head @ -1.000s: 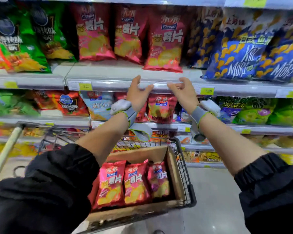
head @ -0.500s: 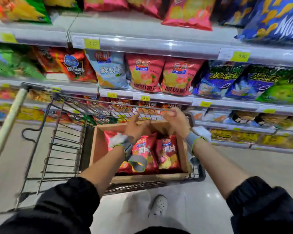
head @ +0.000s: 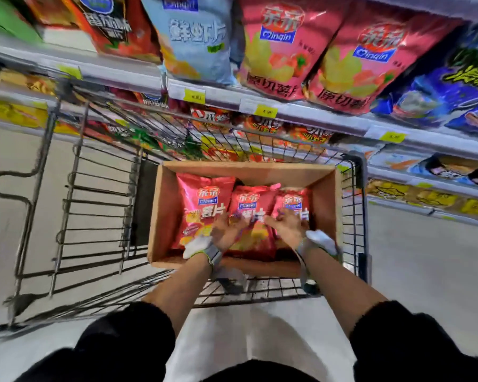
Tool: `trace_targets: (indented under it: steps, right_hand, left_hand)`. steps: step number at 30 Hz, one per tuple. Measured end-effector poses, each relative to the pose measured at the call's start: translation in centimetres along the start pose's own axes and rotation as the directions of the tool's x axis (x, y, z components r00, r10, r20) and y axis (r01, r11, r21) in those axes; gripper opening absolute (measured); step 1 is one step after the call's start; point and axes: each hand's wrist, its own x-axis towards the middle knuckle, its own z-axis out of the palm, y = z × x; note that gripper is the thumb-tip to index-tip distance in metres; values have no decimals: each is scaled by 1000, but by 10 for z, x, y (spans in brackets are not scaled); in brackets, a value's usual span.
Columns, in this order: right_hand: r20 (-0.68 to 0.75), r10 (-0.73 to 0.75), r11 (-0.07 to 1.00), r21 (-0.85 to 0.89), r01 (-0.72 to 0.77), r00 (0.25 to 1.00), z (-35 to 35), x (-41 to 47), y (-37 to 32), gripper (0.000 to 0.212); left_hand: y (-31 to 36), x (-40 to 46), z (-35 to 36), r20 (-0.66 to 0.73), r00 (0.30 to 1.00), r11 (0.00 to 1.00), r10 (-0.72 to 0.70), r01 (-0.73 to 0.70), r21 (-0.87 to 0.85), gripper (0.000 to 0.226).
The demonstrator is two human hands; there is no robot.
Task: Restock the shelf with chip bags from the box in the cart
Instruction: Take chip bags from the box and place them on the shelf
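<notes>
A cardboard box [head: 160, 213] sits in the right end of the wire cart [head: 75, 188]. Three pink-red chip bags lie in it side by side: a left bag [head: 202, 197], a middle bag [head: 250, 202] and a right bag [head: 293, 198]. Both hands are down in the box. My left hand [head: 226, 230] rests with spread fingers on the left side of the middle bag. My right hand [head: 284, 226] lies with spread fingers over the seam between the middle and right bags. Motion blur hides whether any finger pinches a bag. Both wrists wear grey straps.
Shelves [head: 301, 114] packed with chip bags run behind the cart, with yellow price tags on their edges. Similar pink bags [head: 282, 48] stand on the shelf above the box. The cart's left part holds nothing. Pale floor lies to the left and right.
My hands came down from the upper shelf edge into the box and now touch the bags. The view tilted down and moved closer to the cart.
</notes>
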Motion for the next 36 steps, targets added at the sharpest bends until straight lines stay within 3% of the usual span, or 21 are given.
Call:
trace_targets:
  steps: [1, 3, 8, 12, 16, 22, 24, 27, 36]
  right_hand:
    - [23, 10, 1000, 9, -11, 1000, 7, 7, 6, 18]
    - [110, 66, 998, -33, -62, 992, 11, 10, 11, 42]
    - [94, 175, 983, -78, -168, 980, 24, 25, 12, 70]
    - [91, 186, 974, -147, -172, 978, 29, 46, 14, 62]
    - [112, 151, 985, -96, -141, 982, 37, 57, 18, 56]
    - [102, 179, 983, 24, -183, 978, 39, 60, 19, 65]
    - [97, 187, 982, 12, -189, 978, 37, 61, 22, 58]
    - [72, 182, 983, -19, -181, 981, 29, 58, 19, 44]
    - [25, 83, 990, 111, -85, 996, -5, 23, 14, 39]
  left_hand:
    - [-2, 7, 0, 15, 1000, 999, -5, 5, -40, 28]
    - [-4, 11, 3, 35, 999, 996, -16, 19, -85, 33]
    - [-17, 41, 12, 20, 997, 996, -81, 81, -31, 87]
    - [-8, 56, 20, -14, 986, 976, -168, 168, 139, 76]
    - [-13, 73, 26, -20, 981, 980, -194, 195, 39, 95]
    - [-25, 92, 30, 4, 983, 978, -181, 180, -102, 98]
    - [-24, 89, 29, 15, 984, 978, -179, 180, -110, 89]
    - [-18, 82, 30, 4, 986, 979, -169, 168, -112, 59]
    - [5, 40, 47, -54, 997, 997, -47, 44, -62, 45]
